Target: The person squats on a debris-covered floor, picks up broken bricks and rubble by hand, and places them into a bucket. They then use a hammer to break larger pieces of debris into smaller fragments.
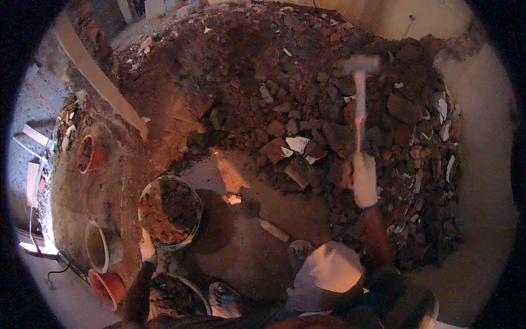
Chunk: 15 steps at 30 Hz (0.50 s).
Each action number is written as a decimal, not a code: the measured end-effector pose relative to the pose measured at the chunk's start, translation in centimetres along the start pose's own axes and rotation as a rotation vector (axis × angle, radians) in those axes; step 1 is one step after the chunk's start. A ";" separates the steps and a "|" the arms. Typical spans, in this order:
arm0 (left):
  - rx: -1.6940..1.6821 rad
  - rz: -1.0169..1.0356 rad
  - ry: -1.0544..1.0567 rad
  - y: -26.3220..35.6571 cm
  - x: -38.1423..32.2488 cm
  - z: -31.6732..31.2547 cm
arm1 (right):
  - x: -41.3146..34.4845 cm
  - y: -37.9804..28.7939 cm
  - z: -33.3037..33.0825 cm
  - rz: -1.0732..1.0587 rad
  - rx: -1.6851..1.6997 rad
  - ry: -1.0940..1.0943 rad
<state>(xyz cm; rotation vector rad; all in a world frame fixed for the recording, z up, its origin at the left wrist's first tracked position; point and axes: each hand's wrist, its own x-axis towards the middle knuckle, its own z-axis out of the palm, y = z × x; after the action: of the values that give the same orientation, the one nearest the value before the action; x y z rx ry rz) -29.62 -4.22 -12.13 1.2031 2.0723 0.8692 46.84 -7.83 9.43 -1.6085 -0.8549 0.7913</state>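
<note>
My right hand [365,181], in a pale work glove, grips the long handle of a hammer [360,98]. The hammer's metal head [362,65] is motion-blurred above a heap of broken brick and rubble [287,94]. On the left, my gloved left hand [148,249] is at the near-left rim of a round bucket [200,214] and appears to hold it; the bucket hides some fingers. Dark soil and reddish debris [174,211] fill the bucket. Between the bucket and my knee, a tool with a wooden handle [274,230] lies on the floor; its head is unclear.
Reddish pots [91,154] [109,290] and a pale bucket [107,246] lie along the left. A wooden plank [100,82] leans at upper left. White fragments [296,144] sit among the rubble, and a wall [485,164] bounds the right. Another debris container [176,296] stands by my foot.
</note>
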 end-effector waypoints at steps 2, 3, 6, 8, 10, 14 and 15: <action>0.010 0.036 0.028 0.0 -0.2 0.4 | 3.9 -3.9 -0.5 -0.192 0.072 0.014; -0.067 0.000 0.035 0.1 -0.3 0.5 | 6.5 -6.0 -0.3 -0.259 0.120 0.020; -0.218 -0.144 0.019 0.0 -0.9 0.7 | 17.4 -13.5 0.5 -0.451 -0.074 0.117; -0.377 -0.031 -0.015 -0.6 -1.0 0.7 | 26.3 -17.7 1.3 -0.563 -0.241 0.268; -0.404 -0.066 -0.024 -1.6 -0.6 0.7 | 35.2 -19.7 2.2 -0.842 -0.402 0.542; -0.114 0.006 0.036 -4.5 1.0 0.7 | 46.0 -15.9 1.3 -0.671 -1.181 0.318; -0.177 0.022 0.001 -4.9 1.1 0.7 | 46.9 -14.1 1.0 -0.548 -1.153 0.170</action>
<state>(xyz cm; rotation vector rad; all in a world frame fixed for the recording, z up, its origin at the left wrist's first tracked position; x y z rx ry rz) -32.07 -4.90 -16.52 1.1321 1.9408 1.0406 68.48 34.70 20.37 -2.1698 -1.6837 -0.3379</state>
